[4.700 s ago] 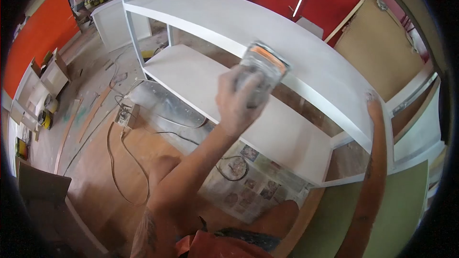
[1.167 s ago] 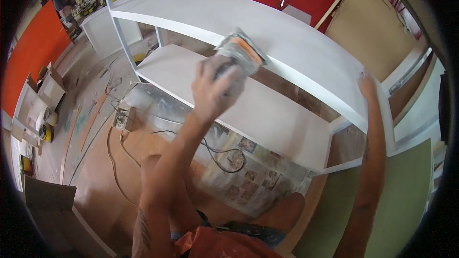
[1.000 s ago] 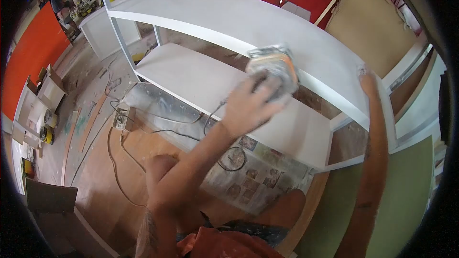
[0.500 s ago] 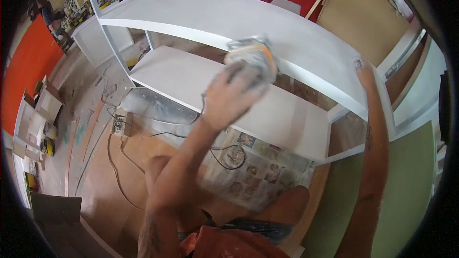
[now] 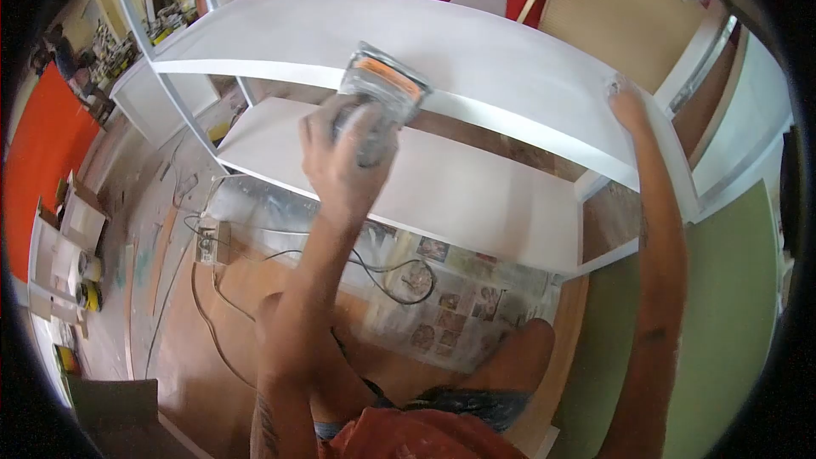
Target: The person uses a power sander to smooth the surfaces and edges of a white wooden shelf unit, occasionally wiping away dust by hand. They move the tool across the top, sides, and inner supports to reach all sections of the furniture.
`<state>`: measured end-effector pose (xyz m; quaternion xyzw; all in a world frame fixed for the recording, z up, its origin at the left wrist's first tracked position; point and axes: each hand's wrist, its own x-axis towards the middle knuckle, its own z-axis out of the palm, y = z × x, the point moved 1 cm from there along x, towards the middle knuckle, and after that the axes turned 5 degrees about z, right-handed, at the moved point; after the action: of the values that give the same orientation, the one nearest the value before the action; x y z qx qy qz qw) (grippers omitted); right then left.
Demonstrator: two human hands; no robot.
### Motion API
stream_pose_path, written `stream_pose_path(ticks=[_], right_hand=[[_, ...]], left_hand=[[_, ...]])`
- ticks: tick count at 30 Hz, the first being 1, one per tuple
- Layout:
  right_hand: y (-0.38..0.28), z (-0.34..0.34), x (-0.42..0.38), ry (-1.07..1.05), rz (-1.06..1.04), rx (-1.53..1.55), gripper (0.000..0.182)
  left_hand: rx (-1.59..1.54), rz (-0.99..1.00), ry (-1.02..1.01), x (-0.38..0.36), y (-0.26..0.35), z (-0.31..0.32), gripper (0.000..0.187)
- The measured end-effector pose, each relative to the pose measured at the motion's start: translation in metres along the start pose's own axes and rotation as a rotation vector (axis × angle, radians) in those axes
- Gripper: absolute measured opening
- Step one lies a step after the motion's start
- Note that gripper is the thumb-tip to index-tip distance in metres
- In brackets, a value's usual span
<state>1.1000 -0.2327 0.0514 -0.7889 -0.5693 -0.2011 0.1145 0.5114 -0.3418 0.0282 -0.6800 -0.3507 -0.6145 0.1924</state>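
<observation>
My left hand (image 5: 344,157) is wrapped round the body of a dusty electric sander (image 5: 387,81) with an orange band. In this view the sander overlaps the front edge of the white upper shelf (image 5: 510,68), tilted. At the shelf's right end my right hand (image 5: 625,102) rests on the white surface, its fingers pale with dust. Below lies a white lower shelf (image 5: 476,195) of the same frame. A dark cord (image 5: 408,299) loops beneath the left forearm.
Newspaper sheets (image 5: 450,323) cover part of the floor under the shelves. A power outlet box (image 5: 212,242) with cables stands to the left. A green panel (image 5: 714,314) is on the right, an orange panel (image 5: 51,153) far left. Near the back left, a person (image 5: 64,55) is partly visible.
My left hand has moved left along the shelf's front edge with the sander, which now shows more of its orange band. My right hand stays at the shelf's right end; the view has shifted slightly.
</observation>
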Motion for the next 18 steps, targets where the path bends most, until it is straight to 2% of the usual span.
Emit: stream_pose_path(ticks=[4, 7, 9, 11, 15, 18], right_hand=[[-0.011, -0.009, -0.01, 0.019, 0.033, 0.027, 0.054], [-0.022, -0.024, -0.018, 0.023, 0.051, 0.006, 0.051], [-0.024, -0.029, -0.019, -0.003, 0.047, 0.038, 0.048], [-0.017, -0.02, -0.015, -0.008, 0.043, 0.048, 0.05], [0.006, -0.004, -0.014, 0.044, 0.02, 0.117, 0.055], [0.008, -0.005, -0.015, 0.026, 0.011, 0.155, 0.058]], left_hand=[[-0.061, 0.197, -0.049, 0.001, 0.052, 0.023, 0.046], [-0.025, 0.254, -0.118, -0.002, 0.089, 0.031, 0.04], [-0.112, 0.297, -0.279, -0.007, 0.105, 0.034, 0.033], [-0.086, 0.371, -0.318, -0.015, 0.12, 0.038, 0.031], [0.004, 0.568, -0.406, -0.033, 0.123, 0.043, 0.025], [0.039, 0.521, -0.374, -0.042, 0.096, 0.034, 0.022]])
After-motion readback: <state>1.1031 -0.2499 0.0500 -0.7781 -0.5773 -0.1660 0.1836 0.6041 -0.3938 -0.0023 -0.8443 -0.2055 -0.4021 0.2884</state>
